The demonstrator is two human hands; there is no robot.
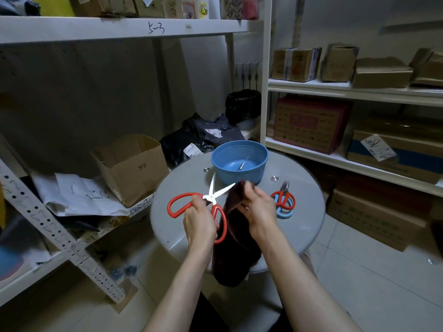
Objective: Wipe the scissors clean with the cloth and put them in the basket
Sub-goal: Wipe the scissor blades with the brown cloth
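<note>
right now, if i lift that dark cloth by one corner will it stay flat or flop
Likely floppy: the cloth sags from the right hand and drapes past the table edge. Probably light, since a finger pinch holds it up. Its folds suggest it will bunch rather than slide.

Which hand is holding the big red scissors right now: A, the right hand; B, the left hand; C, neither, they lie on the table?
B: the left hand grips the scissors by their red handles, blades apart, while the right hand holds the dark cloth.
</note>
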